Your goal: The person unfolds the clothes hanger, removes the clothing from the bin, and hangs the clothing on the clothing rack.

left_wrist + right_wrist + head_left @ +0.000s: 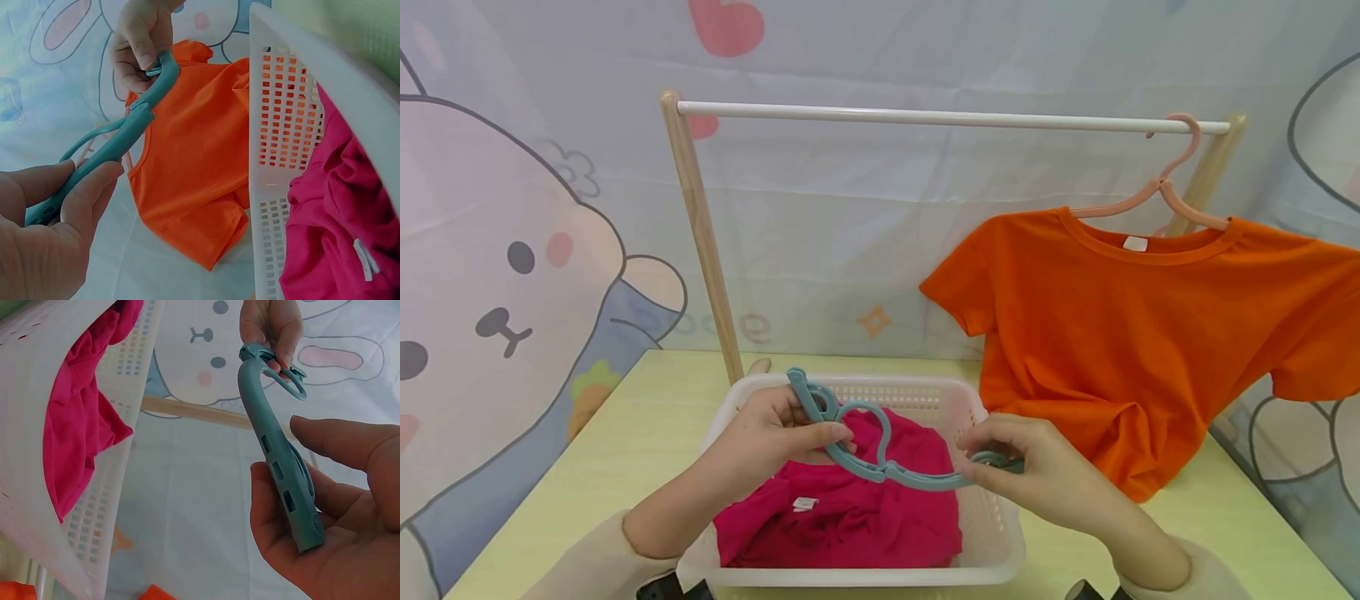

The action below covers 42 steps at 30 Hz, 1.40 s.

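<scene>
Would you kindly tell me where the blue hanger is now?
In the head view, the left hand and right hand hold the blue hanger over the white basket, left of the orange shirt.

The head camera looked forward and down, with the white plastic basket with little holes at the bottom middle. Both wrist cameras looked from much closer at the blue-green plastic hanger. They shared the basket: right side in the left view, left side in the right.

Smooth plastic hanger, matt pink cloth, plastic basket, wooden post
</scene>
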Available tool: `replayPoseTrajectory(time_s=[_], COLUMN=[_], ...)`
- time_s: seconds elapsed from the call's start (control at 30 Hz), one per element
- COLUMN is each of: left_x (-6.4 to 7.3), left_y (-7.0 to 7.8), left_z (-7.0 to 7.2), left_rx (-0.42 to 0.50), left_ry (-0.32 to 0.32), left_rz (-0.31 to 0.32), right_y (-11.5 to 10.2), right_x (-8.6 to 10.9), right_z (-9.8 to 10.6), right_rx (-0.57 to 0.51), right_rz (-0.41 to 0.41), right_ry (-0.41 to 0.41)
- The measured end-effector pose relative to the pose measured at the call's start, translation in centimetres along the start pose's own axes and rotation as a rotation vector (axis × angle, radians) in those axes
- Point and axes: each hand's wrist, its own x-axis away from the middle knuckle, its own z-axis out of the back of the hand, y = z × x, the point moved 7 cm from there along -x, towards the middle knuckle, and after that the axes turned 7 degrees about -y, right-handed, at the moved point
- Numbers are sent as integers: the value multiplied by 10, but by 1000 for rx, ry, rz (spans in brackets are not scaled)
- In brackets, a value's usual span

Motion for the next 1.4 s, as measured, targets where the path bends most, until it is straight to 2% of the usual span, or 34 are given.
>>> replayPoseTrajectory(time_s=[0.23,0.47,0.7,0.97,1.23,1.4], left_x=[-1,-1,-1,2,2,4], left_y=[-1,-2,-3,-1,1,1], left_z=[0,-1,-1,0,1,3], left_rx=[-3,-11,-8,21,24,27], left_ry=[4,10,17,13,22,37], left_rz=[1,6,-2,-22,-34,-36], right_y=[2,1,4,0,1,4], right_x=[0,2,3,5,8,12], right_z=[-3,-4,0,9,17,23], right_rx=[28,37,-5,-48,-100,-129], right_rz=[19,58,-11,19,-15,-66], right_ry=[-7,46,113,207,269,328])
